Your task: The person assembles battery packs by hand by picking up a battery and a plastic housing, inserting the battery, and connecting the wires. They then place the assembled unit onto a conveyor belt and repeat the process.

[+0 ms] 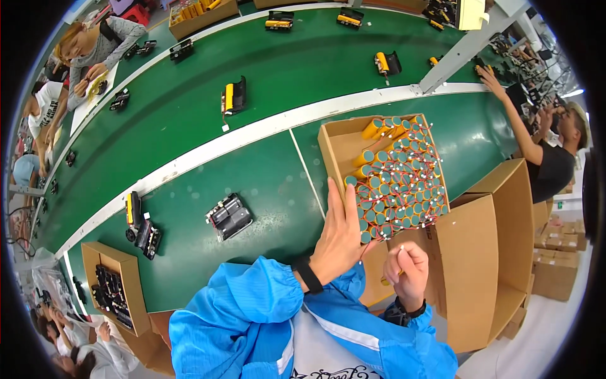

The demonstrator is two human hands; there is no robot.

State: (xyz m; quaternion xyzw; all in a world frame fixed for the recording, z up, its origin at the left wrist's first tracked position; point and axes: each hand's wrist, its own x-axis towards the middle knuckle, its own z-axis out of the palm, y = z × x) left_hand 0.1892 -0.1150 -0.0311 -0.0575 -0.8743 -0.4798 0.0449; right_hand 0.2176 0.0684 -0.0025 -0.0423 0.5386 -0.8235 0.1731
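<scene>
Green bench point(278, 174), box point(329, 151) of cells point(366, 156). My left hand point(337, 243) rests at its near-left corner, fingers extended; right hand point(408, 273) seemingly pinches a plug point(402, 248). Keep wires point(404, 190) slack.

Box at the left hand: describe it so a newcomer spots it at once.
Start at the green workbench closest to the camera wearer. Toward its right side, at the person's left hand, is an open cardboard box. Unlike the other boxes in view, it shows rows of teal-ended orange cylinders overlaid with tangled red wires.
</scene>
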